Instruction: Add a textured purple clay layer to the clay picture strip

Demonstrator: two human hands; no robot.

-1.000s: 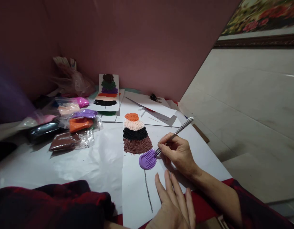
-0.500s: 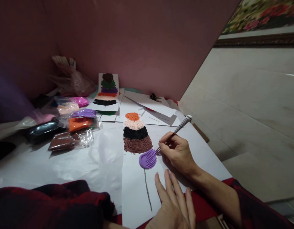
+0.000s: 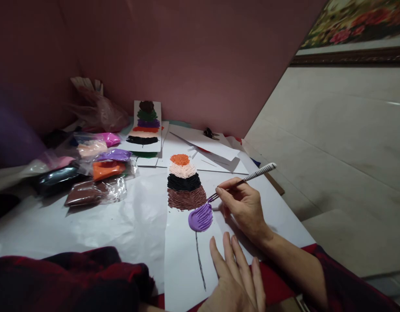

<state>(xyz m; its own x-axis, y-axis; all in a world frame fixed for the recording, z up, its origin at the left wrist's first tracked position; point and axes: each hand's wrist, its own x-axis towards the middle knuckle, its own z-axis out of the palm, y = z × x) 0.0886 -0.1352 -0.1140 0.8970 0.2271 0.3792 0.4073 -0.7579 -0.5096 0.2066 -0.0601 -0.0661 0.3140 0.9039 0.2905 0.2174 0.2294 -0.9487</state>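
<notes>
My right hand (image 3: 242, 208) pinches a thin tool with a patterned grey-and-white handle (image 3: 260, 172) and slim dark prongs. The prong tips touch the top edge of a purple clay patch (image 3: 201, 218), which has curved grooves pressed into it. Above that patch, textured brown (image 3: 187, 198), black (image 3: 184, 182), pale peach (image 3: 182, 170) and orange clay (image 3: 179, 159) form stacked bands on a white paper sheet (image 3: 180, 268). A dark drawn line (image 3: 200, 260) runs down below the purple. My left hand (image 3: 234, 277) lies flat on the sheet's lower right, fingers spread.
Left on the table sit plastic bags of brown (image 3: 85, 193), orange (image 3: 109, 170), purple (image 3: 114, 154) and black clay (image 3: 59, 177). A card with coloured clay bands (image 3: 144, 132) leans at the back. Loose white papers (image 3: 206, 145) and a black clip (image 3: 209, 133) lie behind the sheet.
The tool's tips have shifted up and left to the top of the purple patch, and its handle has tilted lower to the right. My left hand stays about where it was.
</notes>
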